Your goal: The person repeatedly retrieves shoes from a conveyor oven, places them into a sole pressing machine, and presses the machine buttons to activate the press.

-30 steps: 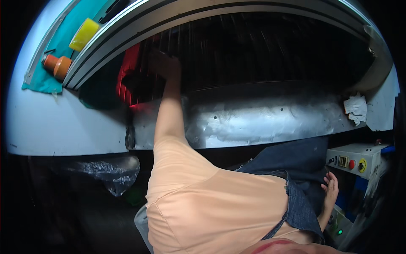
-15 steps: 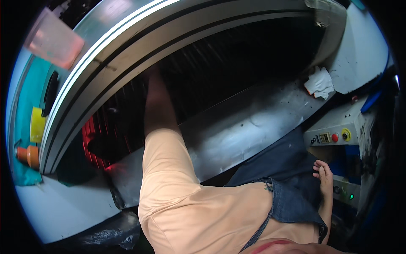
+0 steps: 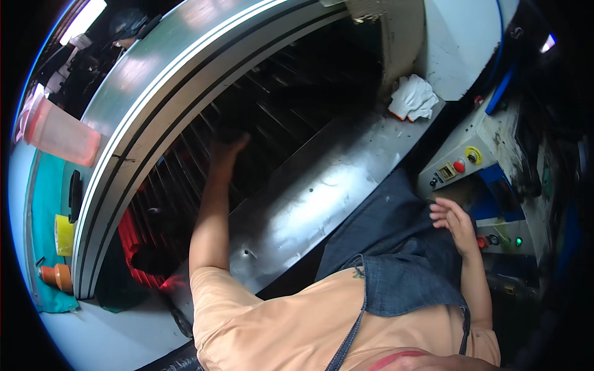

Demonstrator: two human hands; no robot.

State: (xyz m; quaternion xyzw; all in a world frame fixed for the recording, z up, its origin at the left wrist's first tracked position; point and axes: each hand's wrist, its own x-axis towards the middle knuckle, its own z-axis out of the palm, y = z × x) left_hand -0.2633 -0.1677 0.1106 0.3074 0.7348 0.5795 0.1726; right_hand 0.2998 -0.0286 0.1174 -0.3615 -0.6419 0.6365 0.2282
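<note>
My left hand (image 3: pixel 230 147) is inside the dark opening of a large curved-front machine, low over a bed of dark slats (image 3: pixel 192 139). The thumb side shows faintly. Shadow and a dark shape just beyond the hand hide the other fingers, so I cannot make out whether anything is held. My right hand (image 3: pixel 456 224) hangs at the right beside my dark blue apron (image 3: pixel 402 278), fingers loosely bent and apart, with nothing in it. Nearest to it is a control box (image 3: pixel 495 238) with a lit green lamp.
A metal ledge (image 3: pixel 322 195) runs along the opening; white gloves (image 3: pixel 413 98) lie at its far right end. Red light falls on slats (image 3: pixel 133 247) at the left. On the machine's left side are a pinkish plastic jug (image 3: pixel 62 133), yellow tape roll (image 3: pixel 63 235) and orange-brown object (image 3: pixel 55 276).
My left hand has drawn back from deeper in the opening, so the forearm and part of the hand now show. The view has shifted, and my right hand has come up slightly.
</note>
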